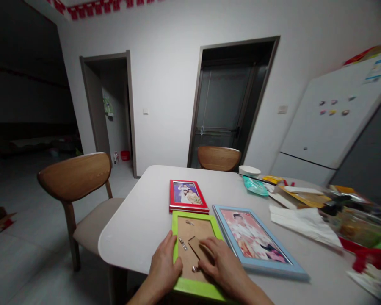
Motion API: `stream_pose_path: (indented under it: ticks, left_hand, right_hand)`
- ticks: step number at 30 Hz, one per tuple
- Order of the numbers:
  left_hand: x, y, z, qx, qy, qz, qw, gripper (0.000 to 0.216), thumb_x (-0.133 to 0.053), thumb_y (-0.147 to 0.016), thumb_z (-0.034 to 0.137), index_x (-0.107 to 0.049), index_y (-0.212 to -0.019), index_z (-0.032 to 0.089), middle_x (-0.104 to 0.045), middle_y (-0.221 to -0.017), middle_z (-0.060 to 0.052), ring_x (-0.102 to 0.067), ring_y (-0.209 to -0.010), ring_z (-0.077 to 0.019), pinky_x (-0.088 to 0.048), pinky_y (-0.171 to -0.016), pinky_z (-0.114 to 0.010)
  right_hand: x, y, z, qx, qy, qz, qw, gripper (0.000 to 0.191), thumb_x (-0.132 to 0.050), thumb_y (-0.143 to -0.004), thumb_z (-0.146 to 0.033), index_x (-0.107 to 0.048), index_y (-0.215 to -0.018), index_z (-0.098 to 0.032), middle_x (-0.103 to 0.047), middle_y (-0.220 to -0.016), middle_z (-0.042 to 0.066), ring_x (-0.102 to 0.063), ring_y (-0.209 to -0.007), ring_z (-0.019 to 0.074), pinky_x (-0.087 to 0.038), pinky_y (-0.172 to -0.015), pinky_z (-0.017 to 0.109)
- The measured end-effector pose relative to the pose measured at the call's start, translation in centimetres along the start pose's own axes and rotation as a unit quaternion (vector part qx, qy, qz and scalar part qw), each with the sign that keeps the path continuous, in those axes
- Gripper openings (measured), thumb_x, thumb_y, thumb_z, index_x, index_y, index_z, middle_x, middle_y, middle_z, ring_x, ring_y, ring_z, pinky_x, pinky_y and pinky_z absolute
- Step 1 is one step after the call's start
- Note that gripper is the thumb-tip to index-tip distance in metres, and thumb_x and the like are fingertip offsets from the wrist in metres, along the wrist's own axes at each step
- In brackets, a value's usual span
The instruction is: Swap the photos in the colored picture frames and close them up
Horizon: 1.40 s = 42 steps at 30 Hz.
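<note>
A green photo frame (177, 224) lies face down at the table's near edge, its brown backing board (190, 232) facing up. Metal fittings (183, 244) sit on the board, beside the dark outline of a stand flap. My left hand (165, 260) holds the frame's left side, thumb on top and fingers along the outer edge. Over the right part of the board rests my right hand (220, 262), bent fingers apart; its thumb is by the lower metal fitting (195, 269). Beyond is a red framed photo (187, 194); to the right lies a light blue framed photo (257, 237).
The white table (139, 228) has a rounded left corner. White paper (305, 224), a teal packet (255, 185), a white bowl (249, 170) and mixed clutter crowd its right side. Wooden chairs stand at the left (79, 176) and far side (219, 158).
</note>
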State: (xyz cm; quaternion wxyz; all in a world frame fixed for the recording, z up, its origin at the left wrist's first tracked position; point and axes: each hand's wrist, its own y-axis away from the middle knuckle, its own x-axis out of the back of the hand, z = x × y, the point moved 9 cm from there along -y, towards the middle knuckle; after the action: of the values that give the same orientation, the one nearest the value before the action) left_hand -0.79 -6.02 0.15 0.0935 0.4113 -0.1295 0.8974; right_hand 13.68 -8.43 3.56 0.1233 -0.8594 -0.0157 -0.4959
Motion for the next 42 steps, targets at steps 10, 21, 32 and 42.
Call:
stream_pose_path:
  ticks: [10, 21, 32, 42]
  left_hand:
    - [0.3, 0.1, -0.3, 0.007, 0.050, 0.027, 0.998, 0.056, -0.046, -0.066, 0.022, -0.039, -0.120, 0.007, -0.035, -0.130, -0.012, -0.031, -0.119, -0.0193, -0.023, -0.100, -0.029]
    - [3.5, -0.4, 1.0, 0.049, 0.519, -0.015, 0.853, 0.038, -0.055, -0.067, 0.041, -0.052, -0.092, 0.012, -0.065, -0.084, -0.006, -0.060, -0.077, -0.0220, -0.046, -0.069, -0.030]
    - [9.7, 1.1, -10.2, 0.132, 0.256, 0.047, 0.956, 0.037, -0.046, -0.067, 0.043, -0.052, -0.089, 0.013, -0.065, -0.074, -0.003, -0.061, -0.069, -0.0204, -0.046, -0.059, -0.026]
    - [11.6, 0.8, -10.7, 0.135, 0.035, 0.155, 0.978, 0.047, -0.048, -0.067, 0.021, -0.041, -0.113, 0.013, -0.053, -0.104, -0.008, -0.048, -0.099, -0.0231, -0.033, -0.088, -0.034]
  right_hand:
    - [0.5, -1.4, 0.4, -0.028, 0.018, 0.009, 0.999, 0.034, -0.045, -0.062, -0.018, -0.059, -0.092, -0.018, -0.057, -0.087, 0.007, -0.050, -0.087, 0.0187, -0.035, -0.079, 0.027]
    - [4.0, -1.3, -6.5, 0.052, -0.055, 0.060, 0.995, 0.028, -0.046, -0.071, -0.029, -0.056, -0.096, -0.020, -0.056, -0.095, 0.006, -0.050, -0.089, 0.0171, -0.038, -0.078, 0.028]
    - [2.1, -0.1, 4.3, -0.121, 0.150, 0.006, 0.981, 0.042, -0.043, -0.071, -0.026, -0.051, -0.110, -0.013, -0.058, -0.102, 0.013, -0.054, -0.091, 0.0238, -0.037, -0.077, 0.032]
    - [2.3, -0.5, 5.1, -0.142, 0.191, 0.031, 0.971, 0.047, -0.044, -0.069, -0.025, -0.046, -0.113, -0.011, -0.058, -0.095, 0.013, -0.054, -0.087, 0.0246, -0.038, -0.074, 0.033]
